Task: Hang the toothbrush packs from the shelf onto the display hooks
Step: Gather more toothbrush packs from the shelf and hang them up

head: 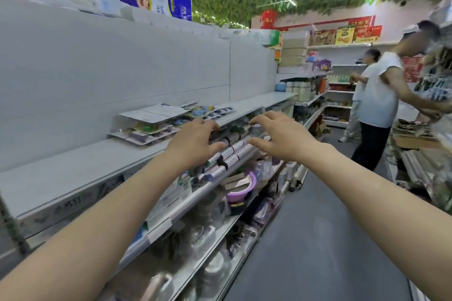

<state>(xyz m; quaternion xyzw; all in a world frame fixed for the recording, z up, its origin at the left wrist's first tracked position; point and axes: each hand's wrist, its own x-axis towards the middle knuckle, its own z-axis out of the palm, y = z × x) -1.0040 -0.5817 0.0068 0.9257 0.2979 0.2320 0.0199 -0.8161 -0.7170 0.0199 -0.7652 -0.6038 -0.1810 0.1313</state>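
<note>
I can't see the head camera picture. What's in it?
A left hand and right hand reach to hanging packs along the front of a white shelf. More toothbrush packs lie piled on the shelf; two people stand down the aisle.

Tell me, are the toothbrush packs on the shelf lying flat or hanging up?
Lying flat: the toothbrush packs sit in a loose overlapping pile on the white shelf.

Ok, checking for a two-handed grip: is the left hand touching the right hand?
Apart. The head view shows a gap between the left hand and right hand, with hanging packs visible between their fingertips.
</note>
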